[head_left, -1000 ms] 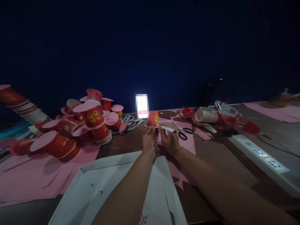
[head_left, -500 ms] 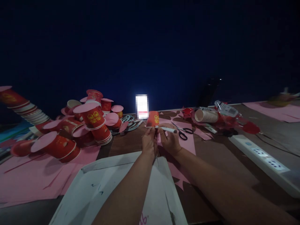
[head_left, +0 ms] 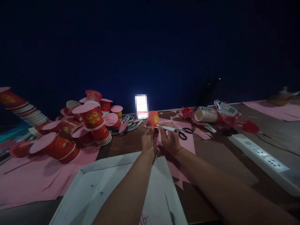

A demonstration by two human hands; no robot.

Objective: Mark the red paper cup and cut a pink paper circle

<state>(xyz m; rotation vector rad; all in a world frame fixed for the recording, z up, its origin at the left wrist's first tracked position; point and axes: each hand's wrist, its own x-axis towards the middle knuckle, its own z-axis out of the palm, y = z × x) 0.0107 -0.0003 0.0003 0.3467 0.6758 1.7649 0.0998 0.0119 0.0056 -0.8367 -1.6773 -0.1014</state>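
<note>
My left hand [head_left: 148,143] is closed on the rim of an upside-down red paper cup [head_left: 153,119] with gold lettering, which stands on pink paper [head_left: 185,142]. My right hand [head_left: 170,140] is closed on a white marker pen [head_left: 167,128], its tip against the cup's rim on the right side. Black-handled scissors [head_left: 184,132] lie just right of the pen.
A heap of red cups with pink paper lids [head_left: 91,120] fills the left of the brown table [head_left: 217,156], with a cup stack [head_left: 21,106] beyond. A white cardboard sheet [head_left: 112,190] lies under my forearms. A power strip [head_left: 262,156], a lying cup stack [head_left: 206,115] and a lit phone [head_left: 141,106] sit further back.
Almost nothing differs. The pen has shifted slightly along the cup's rim, and the view has drifted a little.
</note>
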